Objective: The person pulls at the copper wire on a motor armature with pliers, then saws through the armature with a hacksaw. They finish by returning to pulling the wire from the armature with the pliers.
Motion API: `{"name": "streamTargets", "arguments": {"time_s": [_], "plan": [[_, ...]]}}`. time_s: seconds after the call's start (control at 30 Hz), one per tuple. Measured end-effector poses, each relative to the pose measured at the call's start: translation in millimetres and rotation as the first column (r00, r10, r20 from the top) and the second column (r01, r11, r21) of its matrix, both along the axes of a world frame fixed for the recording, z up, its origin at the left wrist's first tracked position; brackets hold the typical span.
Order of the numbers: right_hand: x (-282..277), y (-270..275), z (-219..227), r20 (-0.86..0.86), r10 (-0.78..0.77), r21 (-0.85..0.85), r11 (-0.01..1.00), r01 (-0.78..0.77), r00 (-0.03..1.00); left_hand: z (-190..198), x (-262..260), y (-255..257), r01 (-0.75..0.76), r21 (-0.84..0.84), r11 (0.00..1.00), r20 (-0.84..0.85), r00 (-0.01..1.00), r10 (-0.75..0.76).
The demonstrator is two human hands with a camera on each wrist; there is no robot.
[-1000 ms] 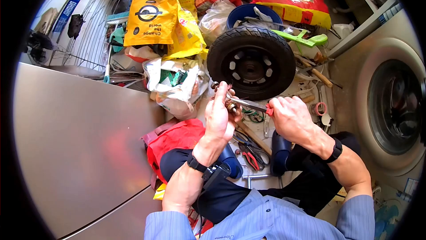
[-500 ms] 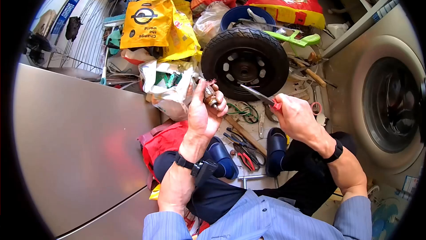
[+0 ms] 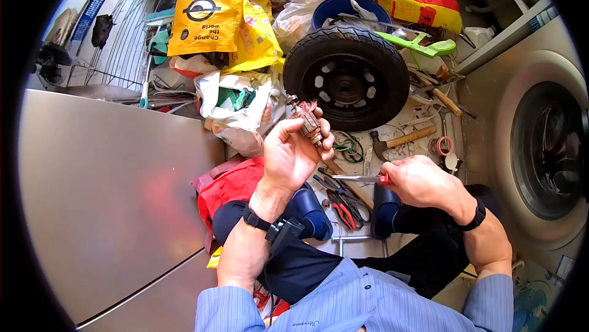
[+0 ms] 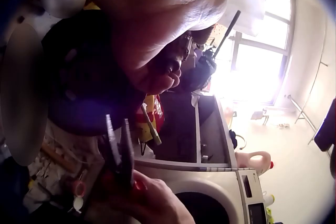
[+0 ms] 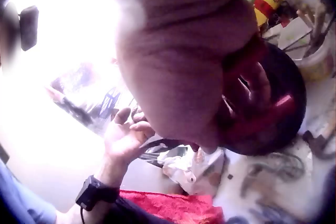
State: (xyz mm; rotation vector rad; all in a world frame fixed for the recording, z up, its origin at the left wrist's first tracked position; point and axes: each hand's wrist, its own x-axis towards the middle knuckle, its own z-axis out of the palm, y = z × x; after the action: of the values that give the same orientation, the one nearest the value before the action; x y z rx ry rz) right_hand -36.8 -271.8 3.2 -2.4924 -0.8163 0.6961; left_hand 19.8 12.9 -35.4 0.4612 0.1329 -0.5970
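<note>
My left hand holds a small motor armature up on its fingers, with frayed reddish copper wire sticking out at its far end. A metal shaft tip points back toward me. In the left wrist view the palm and fingers hide most of the armature. Lower and to the right, my right hand grips red-handled scissors, their blades pointing left below the armature and apart from it. The left wrist view shows the two scissor blades spread apart. In the right wrist view my right hand covers much of the scene.
A black tyre on a rim lies just beyond the hands. On the floor are a hammer, red-handled pliers, and a green wire coil. Bags crowd the back; a washing machine stands right, a metallic panel left.
A second ago the scissors reached the armature's wire; the right hand has since drawn them away, right and toward me. The left hand has turned the armature, so its frayed wire shows more.
</note>
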Motion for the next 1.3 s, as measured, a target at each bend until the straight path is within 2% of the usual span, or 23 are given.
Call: {"name": "streamTargets", "arguments": {"time_s": [0.07,0.17,0.23,0.3,0.33,0.4,0.43,0.5,0.53,0.57,0.63,0.73,0.8,0.97,1.07,1.1,1.17,1.3], "plan": [[3.9,-1.4,6.5,-0.016,-0.027,0.012,1.0,0.027,1.0,-0.7,-1.4,-2.9,-0.004,0.037,0.999,-0.009,1.0,0.005],[9.2,-5.3,14.0,-0.029,-0.059,0.021,0.998,0.059,0.998,-0.4,-2.5,-7.2,-0.008,0.086,0.996,0.064,0.998,0.003],[10.6,-5.6,15.8,-0.025,-0.062,0.019,0.998,0.063,0.998,-0.3,-2.8,-5.8,0.022,0.066,0.998,0.097,0.995,-0.029],[12.1,-5.5,16.5,0.021,-0.119,0.07,0.991,0.118,0.993,2.6,-6.8,-9.0,-0.018,0.199,0.98,0.152,0.988,-0.013],[12.1,-5.8,15.7,0.022,-0.12,0.069,0.991,0.118,0.993,2.2,-6.8,-9.5,-0.019,0.211,0.977,0.163,0.986,-0.016],[11.3,-6.2,12.0,0.141,-0.18,0.156,0.975,0.157,0.974,4.9,-11.0,-13.8,-0.04,0.25,0.967,0.177,0.984,-0.005],[11.5,-5.7,10.6,0.14,-0.182,0.153,0.975,0.16,0.973,5.4,-12.5,-16.0,-0.06,0.289,0.955,0.191,0.982,0.004],[12.1,-2.5,8.5,0.345,-0.24,0.165,0.967,0.193,0.907,4.2,-13.2,-16.5,-0.049,0.293,0.955,0.197,0.98,-0.01],[12.6,-1.7,7.6,0.416,-0.247,0.165,0.967,0.194,0.875,4.7,-14.4,-17.2,-0.055,0.327,0.944,0.221,0.975,-0.02],[13.8,-0.6,7.0,0.414,-0.248,0.164,0.967,0.196,0.876,5.5,-15.2,-17.6,-0.063,0.36,0.931,0.246,0.969,-0.029],[16.2,1.0,5.2,0.569,-0.272,0.176,0.962,0.208,0.776,4.6,-16.1,-18.5,-0.065,0.377,0.924,0.251,0.967,-0.034],[17.7,3.4,4.8,0.627,-0.259,0.125,0.964,0.234,0.735,0.9,-17.3,-18.9,-0.069,0.402,0.913,0.284,0.958,-0.052],[18.3,6.3,5.5,0.652,-0.25,0.09,0.963,0.255,0.715,1.3,-17.5,-19.1,-0.122,0.507,0.853,0.348,0.934,-0.074],[18.3,10.4,4.4,0.733,-0.171,-0.027,0.96,0.278,0.659,3.7,-19.5,-14.8,-0.068,0.484,0.872,0.295,0.951,-0.089],[18.3,12.6,4.3,0.736,-0.144,-0.066,0.957,0.282,0.661,3.5,-19.7,-13.8,-0.046,0.498,0.866,0.287,0.951,-0.115],[19.3,13.6,3.7,0.737,-0.145,-0.064,0.957,0.281,0.66,3.5,-20.5,-12.2,-0.035,0.508,0.861,0.288,0.949,-0.132],[24.2,12.0,2.5,0.827,-0.097,-0.049,0.969,0.243,0.553,4.0,-21.3,-10.8,-0.025,0.498,0.867,0.28,0.951,-0.133],[25.2,11.8,3.0,0.829,-0.085,-0.048,0.974,0.223,0.553,10.8,-20.7,-9.3,0.022,0.45,0.893,0.233,0.962,-0.141]]}}
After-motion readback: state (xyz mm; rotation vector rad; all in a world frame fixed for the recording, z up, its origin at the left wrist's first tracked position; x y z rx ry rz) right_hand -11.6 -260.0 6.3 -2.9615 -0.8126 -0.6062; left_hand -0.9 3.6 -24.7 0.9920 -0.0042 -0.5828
